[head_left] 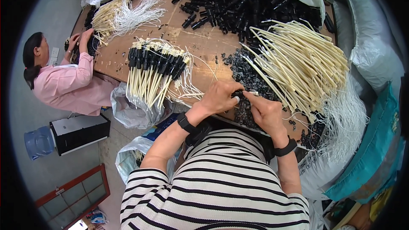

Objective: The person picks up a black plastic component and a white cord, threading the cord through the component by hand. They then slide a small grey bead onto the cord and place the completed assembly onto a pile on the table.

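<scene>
At the table's near edge, my left hand (218, 96) pinches a small black plastic fitting (239, 94), with a pale tip showing just to its right. My right hand (267, 113) meets it there, its index finger against the fitting and the other fingers curled; whatever it pinches is hidden. Beneath and beyond my hands lies a heap of small black plastic pieces (245, 70). To the right is a big pile of cream tubes (304, 61) trailing white cords (347, 117). On the left sits a bundle of cream tubes with black fittings (155, 66).
A mound of larger black fittings (255, 6) fills a white sack at the back of the wooden table (198, 44). A person in pink (64, 74) works at the left edge, near another tube bundle (110, 15). Full sacks (370, 34) crowd the right side; a plastic bag (140, 110) hangs below left.
</scene>
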`<control>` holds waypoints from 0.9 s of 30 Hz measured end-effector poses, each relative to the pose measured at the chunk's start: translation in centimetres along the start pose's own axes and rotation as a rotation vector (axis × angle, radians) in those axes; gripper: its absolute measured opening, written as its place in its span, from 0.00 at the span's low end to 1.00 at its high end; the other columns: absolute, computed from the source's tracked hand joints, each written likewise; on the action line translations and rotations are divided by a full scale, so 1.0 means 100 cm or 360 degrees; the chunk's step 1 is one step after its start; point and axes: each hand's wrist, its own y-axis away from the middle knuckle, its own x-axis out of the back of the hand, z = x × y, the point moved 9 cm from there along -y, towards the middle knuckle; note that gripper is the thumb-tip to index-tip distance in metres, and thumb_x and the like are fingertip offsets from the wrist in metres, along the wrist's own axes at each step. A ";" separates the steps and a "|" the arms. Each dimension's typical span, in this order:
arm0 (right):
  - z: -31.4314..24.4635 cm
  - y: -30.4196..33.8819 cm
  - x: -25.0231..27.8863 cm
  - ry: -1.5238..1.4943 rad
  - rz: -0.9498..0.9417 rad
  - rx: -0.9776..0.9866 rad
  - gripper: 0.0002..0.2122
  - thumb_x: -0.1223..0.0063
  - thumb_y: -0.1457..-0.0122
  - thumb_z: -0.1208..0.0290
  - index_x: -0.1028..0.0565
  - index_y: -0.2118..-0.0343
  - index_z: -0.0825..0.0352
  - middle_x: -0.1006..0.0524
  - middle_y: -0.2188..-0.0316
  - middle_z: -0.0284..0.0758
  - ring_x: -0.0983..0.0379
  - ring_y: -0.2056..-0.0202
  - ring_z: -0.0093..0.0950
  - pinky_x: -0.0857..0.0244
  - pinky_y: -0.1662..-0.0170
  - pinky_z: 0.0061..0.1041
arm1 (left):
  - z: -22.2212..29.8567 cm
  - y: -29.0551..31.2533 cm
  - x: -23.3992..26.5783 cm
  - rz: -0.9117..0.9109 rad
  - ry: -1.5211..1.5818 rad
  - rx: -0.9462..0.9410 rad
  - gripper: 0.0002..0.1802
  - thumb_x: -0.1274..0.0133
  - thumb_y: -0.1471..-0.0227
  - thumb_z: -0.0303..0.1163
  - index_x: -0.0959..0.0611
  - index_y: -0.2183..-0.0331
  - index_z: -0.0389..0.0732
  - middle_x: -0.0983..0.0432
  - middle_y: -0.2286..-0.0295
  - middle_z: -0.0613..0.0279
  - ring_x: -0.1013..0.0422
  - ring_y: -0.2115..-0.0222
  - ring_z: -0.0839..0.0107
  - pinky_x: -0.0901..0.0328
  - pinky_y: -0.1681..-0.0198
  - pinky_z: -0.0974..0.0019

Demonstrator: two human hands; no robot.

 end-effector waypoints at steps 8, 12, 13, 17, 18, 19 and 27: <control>0.023 -0.012 -0.023 -0.0420 0.0048 -0.0686 0.06 0.39 0.51 0.74 0.24 0.70 0.67 0.36 0.91 0.28 0.43 0.87 0.16 0.47 0.81 0.20 | 0.038 0.010 0.022 0.0206 -0.0606 -0.0251 0.18 0.45 0.65 0.24 0.20 0.64 0.41 0.27 0.78 0.58 0.27 0.78 0.57 0.32 0.76 0.59; 0.018 -0.021 -0.045 -0.0438 -0.0096 -0.0720 0.08 0.39 0.52 0.76 0.25 0.69 0.68 0.37 0.91 0.28 0.43 0.87 0.15 0.47 0.80 0.19 | 0.030 0.021 0.033 0.0192 -0.0689 -0.0213 0.18 0.46 0.65 0.23 0.20 0.65 0.41 0.28 0.79 0.58 0.27 0.78 0.59 0.33 0.77 0.61; 0.013 -0.024 -0.048 -0.0323 -0.0125 -0.0694 0.11 0.39 0.52 0.77 0.24 0.63 0.68 0.30 0.86 0.31 0.35 0.84 0.20 0.40 0.78 0.21 | 0.029 0.024 0.045 0.0306 -0.0613 -0.0190 0.17 0.45 0.65 0.24 0.20 0.66 0.42 0.27 0.79 0.58 0.28 0.78 0.59 0.34 0.78 0.60; -0.051 -0.044 -0.008 0.0077 0.0340 0.0049 0.18 0.42 0.49 0.80 0.26 0.53 0.68 0.23 0.64 0.42 0.23 0.66 0.36 0.28 0.64 0.28 | 0.017 0.037 0.113 0.0870 -0.0815 -0.0212 0.10 0.43 0.66 0.26 0.19 0.73 0.44 0.25 0.77 0.61 0.28 0.76 0.60 0.38 0.70 0.59; -0.051 -0.043 0.003 0.0132 0.0481 0.0109 0.16 0.44 0.49 0.81 0.26 0.55 0.69 0.22 0.64 0.43 0.23 0.66 0.37 0.28 0.63 0.28 | 0.000 0.049 0.137 0.1052 -0.0980 -0.0117 0.09 0.43 0.65 0.26 0.19 0.74 0.44 0.25 0.77 0.64 0.29 0.71 0.60 0.41 0.64 0.58; -0.047 -0.043 0.005 0.0166 0.0436 0.0172 0.16 0.42 0.49 0.80 0.25 0.55 0.67 0.22 0.63 0.40 0.24 0.69 0.33 0.31 0.68 0.25 | -0.013 0.060 0.158 0.1156 -0.1221 0.0038 0.07 0.44 0.65 0.27 0.20 0.75 0.44 0.24 0.73 0.65 0.29 0.65 0.62 0.42 0.58 0.55; -0.007 -0.022 -0.024 0.0327 0.0010 -0.0015 0.14 0.37 0.54 0.74 0.22 0.62 0.69 0.21 0.64 0.40 0.24 0.64 0.39 0.31 0.62 0.30 | -0.023 -0.001 0.127 0.0908 -0.0759 -0.0170 0.25 0.43 0.63 0.26 0.22 0.56 0.41 0.25 0.61 0.54 0.30 0.56 0.57 0.36 0.53 0.58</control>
